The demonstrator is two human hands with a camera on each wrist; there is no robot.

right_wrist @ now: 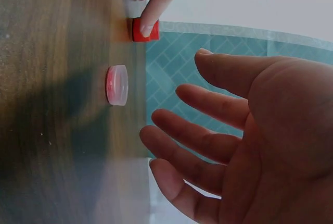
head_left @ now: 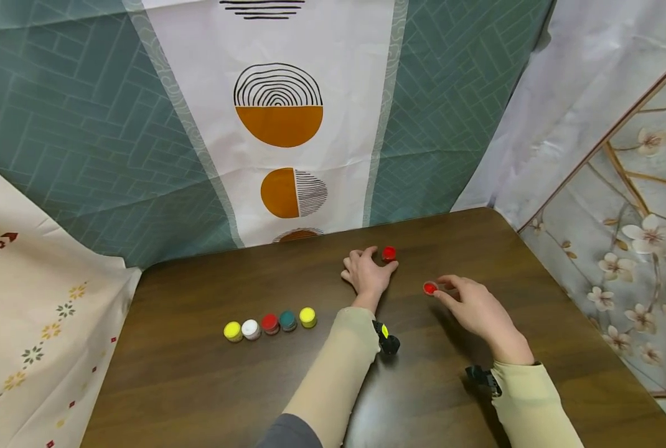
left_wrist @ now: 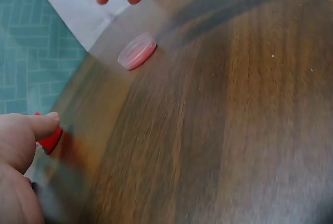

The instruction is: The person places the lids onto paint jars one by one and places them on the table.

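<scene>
The left hand (head_left: pixel 368 274) rests on the bench (head_left: pixel 198 386), one fingertip touching the side of a small red pot (head_left: pixel 389 253) near the far edge. The right hand (head_left: pixel 475 308) hovers with fingers spread and relaxed, holding nothing; its fingertips are just beside a loose lid (head_left: pixel 430 288) lying flat on the wood.

To do this step well, steady the pot with the left fingers and take the lid by its rim, keeping it level.

The lid is a shallow round disc, translucent plastic over red. The pot is a short, glossy cylinder. The bench is dark, smooth wood-grain laminate. A row of capped pots (head_left: pixel 270 323), yellow, white, red, teal and yellow, stands well apart to the left.
</scene>
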